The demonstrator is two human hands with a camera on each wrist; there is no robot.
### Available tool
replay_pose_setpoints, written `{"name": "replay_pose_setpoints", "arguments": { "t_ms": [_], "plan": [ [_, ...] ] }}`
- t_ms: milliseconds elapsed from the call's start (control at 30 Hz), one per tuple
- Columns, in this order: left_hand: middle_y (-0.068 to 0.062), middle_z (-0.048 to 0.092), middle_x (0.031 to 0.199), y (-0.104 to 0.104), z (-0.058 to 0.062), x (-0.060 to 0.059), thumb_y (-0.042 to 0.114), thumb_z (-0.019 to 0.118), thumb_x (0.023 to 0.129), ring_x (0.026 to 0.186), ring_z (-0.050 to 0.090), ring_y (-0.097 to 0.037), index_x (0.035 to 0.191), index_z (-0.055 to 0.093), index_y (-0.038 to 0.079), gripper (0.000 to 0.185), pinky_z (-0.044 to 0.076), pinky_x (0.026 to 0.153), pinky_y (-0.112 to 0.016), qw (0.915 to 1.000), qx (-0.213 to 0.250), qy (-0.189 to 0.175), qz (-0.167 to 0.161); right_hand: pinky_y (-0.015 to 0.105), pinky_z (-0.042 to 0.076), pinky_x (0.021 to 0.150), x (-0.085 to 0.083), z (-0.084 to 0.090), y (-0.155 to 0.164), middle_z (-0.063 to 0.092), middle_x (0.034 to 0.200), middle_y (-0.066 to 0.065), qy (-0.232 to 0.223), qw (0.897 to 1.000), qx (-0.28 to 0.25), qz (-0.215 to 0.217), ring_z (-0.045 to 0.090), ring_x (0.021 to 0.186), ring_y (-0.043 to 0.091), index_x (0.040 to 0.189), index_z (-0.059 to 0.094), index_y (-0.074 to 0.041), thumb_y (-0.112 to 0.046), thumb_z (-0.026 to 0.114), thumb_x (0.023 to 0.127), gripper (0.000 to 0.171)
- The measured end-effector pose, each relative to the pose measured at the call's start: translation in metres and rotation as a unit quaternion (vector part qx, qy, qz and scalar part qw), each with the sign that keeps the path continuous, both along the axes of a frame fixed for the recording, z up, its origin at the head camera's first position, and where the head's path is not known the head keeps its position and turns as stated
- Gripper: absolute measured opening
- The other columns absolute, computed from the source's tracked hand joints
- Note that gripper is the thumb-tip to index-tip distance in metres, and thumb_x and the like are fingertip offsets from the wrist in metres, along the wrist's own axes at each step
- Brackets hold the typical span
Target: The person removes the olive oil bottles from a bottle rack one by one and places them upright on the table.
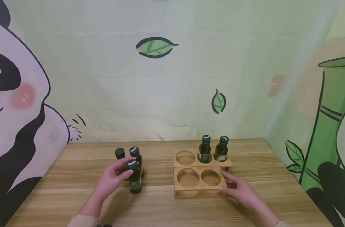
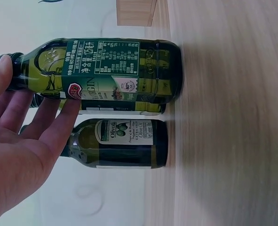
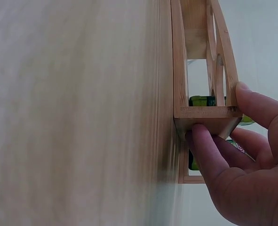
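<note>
Backdrop: a printed cloth (image 1: 172, 78) with a panda, leaves and bamboo hangs behind the table.
Table: a wooden tabletop (image 1: 161, 208) carries everything else.
Rack: a two-tier wooden bottle rack (image 1: 200, 186) stands right of centre, with three round holes on the back tier and two on the lower front tier. The back left hole and both front holes hold nothing.
Bottles in rack: two dark green olive oil bottles (image 1: 204, 149) stand upright in the middle and right holes of the back tier.
Loose bottles: three more olive oil bottles stand upright in a tight group left of the rack, well apart from it. The front bottle (image 1: 134, 176) is nearest the person, and the other two (image 1: 119, 154) stand just behind it.
Left hand: the left hand (image 1: 111, 179) has thumb and fingers pinching the front bottle at its neck and cap. The bottle's base sits on the table.
Right hand: the right hand (image 1: 240, 189) grips the rack's front right corner, thumb on top, fingers against the side.
</note>
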State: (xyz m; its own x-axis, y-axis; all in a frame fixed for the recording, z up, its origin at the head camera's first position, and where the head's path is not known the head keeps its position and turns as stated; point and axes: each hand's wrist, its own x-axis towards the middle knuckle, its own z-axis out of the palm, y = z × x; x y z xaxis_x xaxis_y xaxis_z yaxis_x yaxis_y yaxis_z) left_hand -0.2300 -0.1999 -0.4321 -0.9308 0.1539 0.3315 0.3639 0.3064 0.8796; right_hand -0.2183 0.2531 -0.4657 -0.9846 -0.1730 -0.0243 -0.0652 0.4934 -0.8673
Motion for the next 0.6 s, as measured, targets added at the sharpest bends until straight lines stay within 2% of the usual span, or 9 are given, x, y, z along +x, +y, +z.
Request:
{"name": "replay_pose_setpoints", "arguments": {
  "t_ms": [267,433,600],
  "plan": [
    [-0.017,0.068,0.118,-0.0038,-0.0006,-0.0004,0.009,0.071,0.091,0.103,0.065,-0.023,0.13,0.063,0.007,0.04,0.052,0.085,-0.028,0.9997,-0.011,-0.022,0.002,0.042,0.054,0.089,0.0019,0.0032,-0.0001,0.041,0.147,0.028,-0.01,1.0,-0.006,-0.004,0.059,0.115,0.041,0.146,0.046,-0.001,-0.016,0.079,0.085,0.071],
    [-0.017,0.068,0.117,-0.0057,-0.0003,-0.0003,0.011,0.071,0.091,0.102,0.065,-0.022,0.131,0.062,0.006,0.042,0.053,0.085,-0.028,0.9996,-0.007,-0.027,-0.006,0.043,0.053,0.09,0.0021,0.0038,0.0002,0.04,0.148,0.028,-0.008,1.0,-0.002,-0.001,0.058,0.116,0.043,0.146,0.045,-0.001,-0.018,0.079,0.085,0.072],
    [-0.015,0.067,0.119,-0.0066,0.0019,0.0005,0.013,0.072,0.091,0.104,0.063,-0.021,0.134,0.06,0.008,0.045,0.052,0.086,-0.027,0.9995,-0.018,-0.027,0.002,0.044,0.053,0.091,0.001,0.0029,0.0003,0.039,0.148,0.028,-0.005,1.0,-0.002,-0.002,0.058,0.117,0.044,0.146,0.045,-0.002,-0.017,0.079,0.085,0.072]
  ]
}}
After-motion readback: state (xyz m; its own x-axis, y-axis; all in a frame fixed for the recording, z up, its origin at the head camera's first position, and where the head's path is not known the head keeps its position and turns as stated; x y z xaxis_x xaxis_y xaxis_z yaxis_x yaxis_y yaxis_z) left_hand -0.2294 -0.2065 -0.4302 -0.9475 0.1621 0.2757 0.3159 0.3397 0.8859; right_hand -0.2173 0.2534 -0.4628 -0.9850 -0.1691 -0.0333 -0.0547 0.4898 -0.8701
